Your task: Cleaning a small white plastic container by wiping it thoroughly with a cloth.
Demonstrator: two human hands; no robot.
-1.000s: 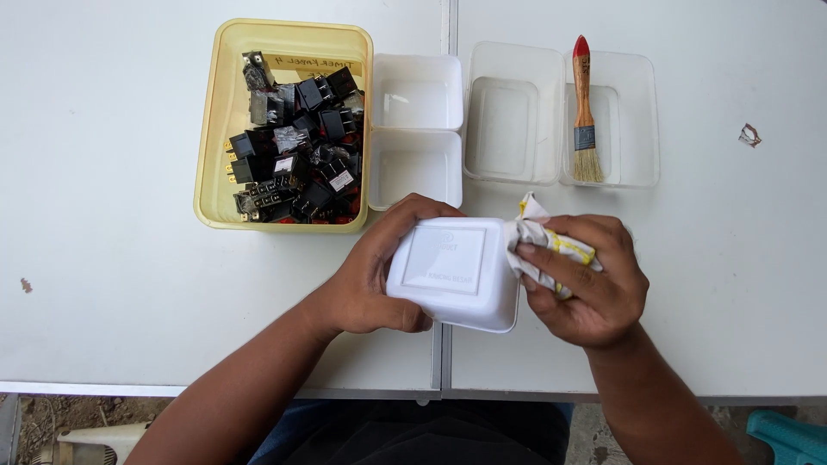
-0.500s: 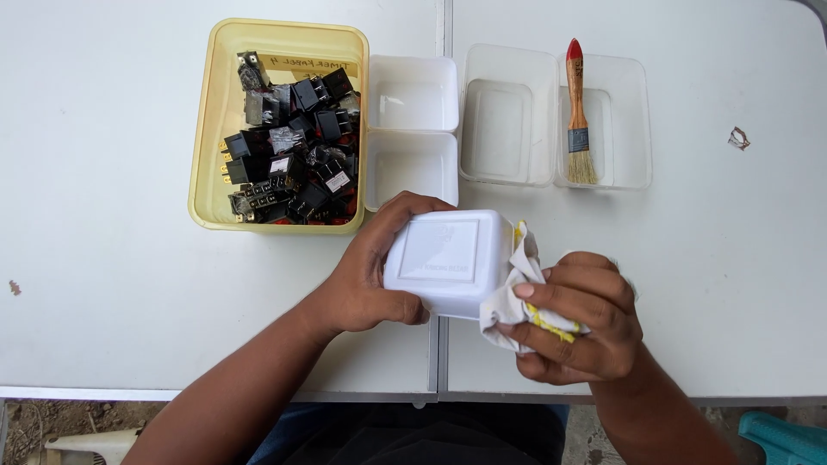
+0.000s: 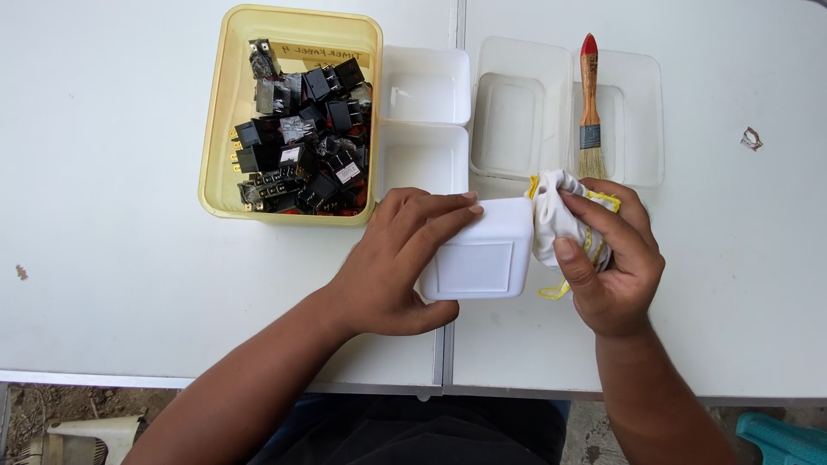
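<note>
My left hand (image 3: 392,258) grips a small white square plastic container (image 3: 478,254), held bottom up just above the white table (image 3: 112,215). My right hand (image 3: 607,263) holds a bunched white cloth with yellow edging (image 3: 560,220) and presses it against the container's right side. The container's inside is hidden from view.
A yellow tub (image 3: 224,129) full of several small black electrical parts (image 3: 301,146) stands at the back left. Beside it sit two white square containers (image 3: 426,86) and two clear lids (image 3: 508,112). A paintbrush with a red-tipped wooden handle (image 3: 589,95) lies on the right lid (image 3: 633,112). A paper scrap (image 3: 751,138) lies at far right.
My right hand with the cloth has slid from the container's front corner up to its right side. The container has turned a little in my left hand.
</note>
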